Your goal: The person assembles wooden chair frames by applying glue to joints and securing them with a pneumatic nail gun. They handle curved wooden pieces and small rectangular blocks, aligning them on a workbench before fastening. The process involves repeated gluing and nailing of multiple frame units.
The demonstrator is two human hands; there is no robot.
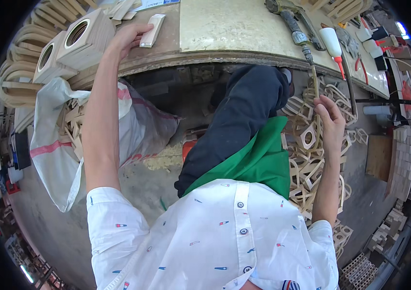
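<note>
My left hand (129,38) reaches to the front edge of the workbench. Its thumb and fingers close on the near left side of a short, pale wooden strip (152,31) with whitish ends. My right hand (330,116) is below bench height on the right, fingers bent around a tan air hose (315,82). That hose hangs from a nail gun (292,24) lying on the bench. Part of the right-hand grip is hidden by the fingers.
Wooden boxes with round holes (77,34) stand at the left, beside stacked bentwood loops (19,58). A white sack (53,140) holds wood scraps. Loose wooden frames (307,164) pile up at the right. A glue bottle (332,43) and pliers (360,65) lie on the bench.
</note>
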